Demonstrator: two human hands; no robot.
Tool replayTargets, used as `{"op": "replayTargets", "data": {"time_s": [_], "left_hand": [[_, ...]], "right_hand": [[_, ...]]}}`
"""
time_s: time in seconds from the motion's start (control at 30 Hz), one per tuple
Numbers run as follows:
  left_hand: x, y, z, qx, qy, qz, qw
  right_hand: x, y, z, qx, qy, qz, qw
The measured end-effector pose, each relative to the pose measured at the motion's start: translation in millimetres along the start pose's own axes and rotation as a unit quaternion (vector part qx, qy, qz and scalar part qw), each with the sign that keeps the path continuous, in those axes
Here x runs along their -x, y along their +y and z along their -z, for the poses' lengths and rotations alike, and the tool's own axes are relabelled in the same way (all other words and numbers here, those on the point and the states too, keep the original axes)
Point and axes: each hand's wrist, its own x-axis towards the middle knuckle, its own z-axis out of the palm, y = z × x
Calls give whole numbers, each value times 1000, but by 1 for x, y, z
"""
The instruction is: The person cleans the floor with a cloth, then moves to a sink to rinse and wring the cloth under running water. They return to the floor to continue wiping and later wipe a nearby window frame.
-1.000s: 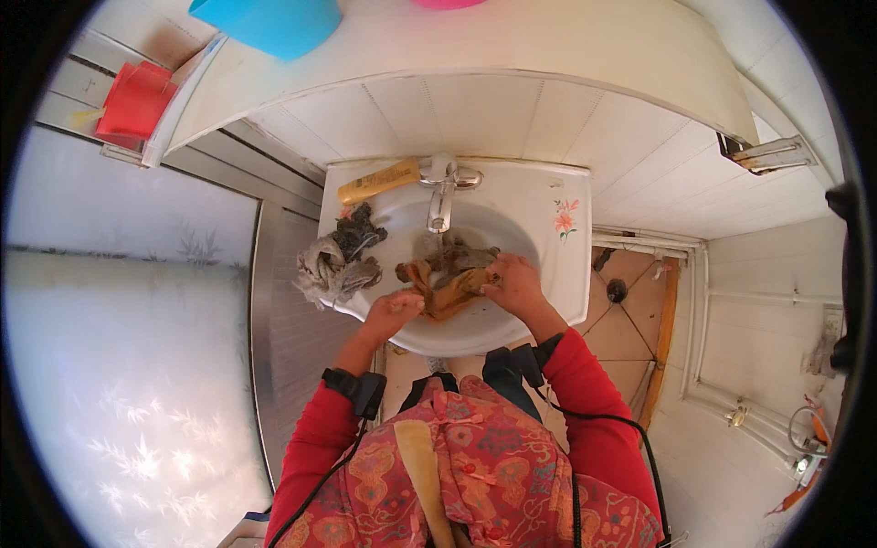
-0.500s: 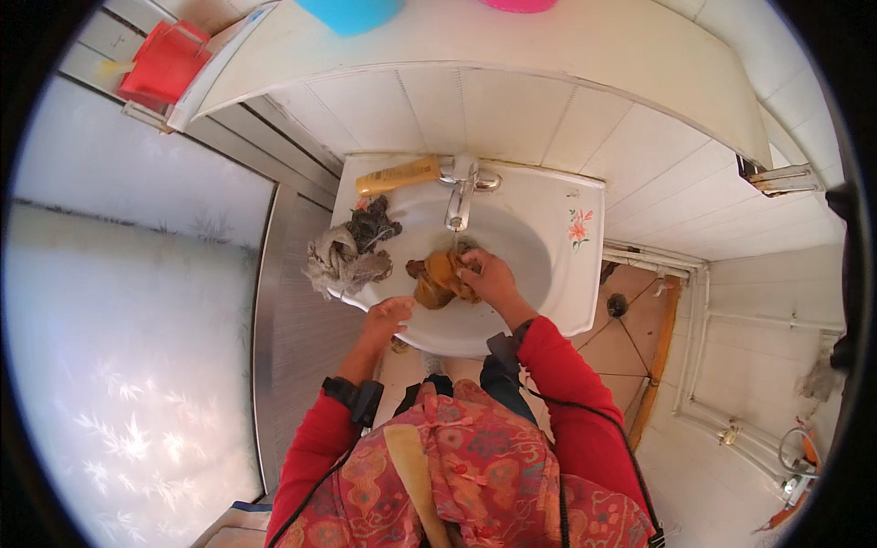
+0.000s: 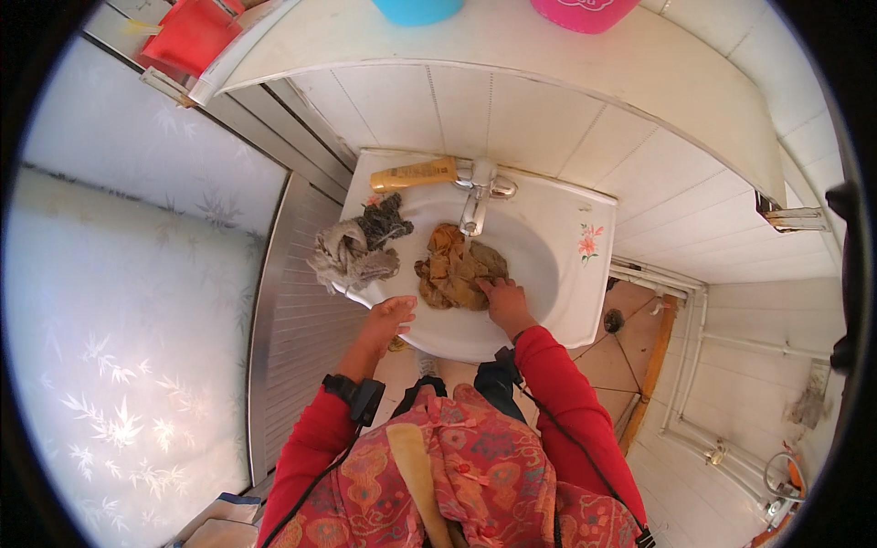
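Note:
A wet brown cloth (image 3: 448, 269) lies bunched in the white washbasin (image 3: 571, 315), under the spout of the chrome faucet (image 3: 475, 205). My right hand (image 3: 509, 306) reaches over the basin's front, its fingers stretched out and touching the cloth's right edge. By the front-left rim, my left hand (image 3: 391, 320) is held with loosely bent fingers and nothing in it, apart from the cloth. Left of it, a grey cloth (image 3: 352, 260) hangs partly over the basin's edge, with a dark mesh-like cloth (image 3: 384, 219) against it.
A yellow tube (image 3: 413, 174) lies on the basin's back ledge. Above runs a white shelf (image 3: 512, 59) with a blue container (image 3: 417, 7) and a pink container (image 3: 583, 11). A red container (image 3: 192, 38) is at the far left, above a frosted glass panel (image 3: 137, 320).
The brown cloth has gone from a bunch gripped in my right hand to lying spread wider in the basin. My right hand has moved down toward the front rim; my left hand has hardly moved.

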Motion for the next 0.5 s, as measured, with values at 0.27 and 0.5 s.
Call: {"op": "replayTargets", "data": {"time_s": [0.27, 0.5], "left_hand": [[-2, 4, 6, 18, 4, -29, 999], [-9, 16, 3, 28, 18, -56, 998]], "right_hand": [[25, -27, 96, -691, 37, 8, 722], [67, -23, 173, -670, 48, 23, 740]]}}
